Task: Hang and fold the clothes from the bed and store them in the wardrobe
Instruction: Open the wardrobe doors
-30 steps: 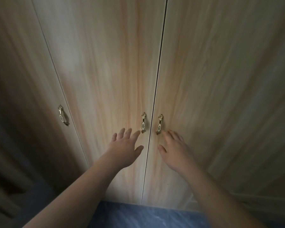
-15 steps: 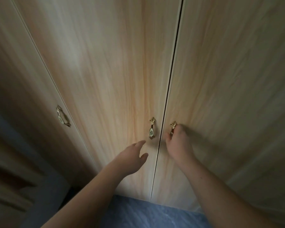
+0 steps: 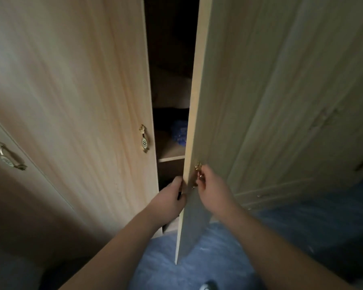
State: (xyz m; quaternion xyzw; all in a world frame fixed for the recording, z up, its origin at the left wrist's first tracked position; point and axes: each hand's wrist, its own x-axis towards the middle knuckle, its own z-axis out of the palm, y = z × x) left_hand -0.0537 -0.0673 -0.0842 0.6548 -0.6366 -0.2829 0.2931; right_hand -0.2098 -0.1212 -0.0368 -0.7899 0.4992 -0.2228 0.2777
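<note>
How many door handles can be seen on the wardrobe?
3: the far-left handle, the middle handle, and the open door's handle, gripped by the right hand. More may sit in shadow at right.

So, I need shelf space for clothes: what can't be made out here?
Head view:
Wardrobe interior: mostly hidden by the right door and darkness.
Blue item on the shelf: cut off by the door, too dim to identify.
Left hand: fingers behind the door edge.
Door handle: mostly covered by the right hand.

Left hand [image 3: 169,198] and right hand [image 3: 213,190], both bare; left forearm [image 3: 117,248] and right forearm [image 3: 270,241] bare to the near edge.
</note>
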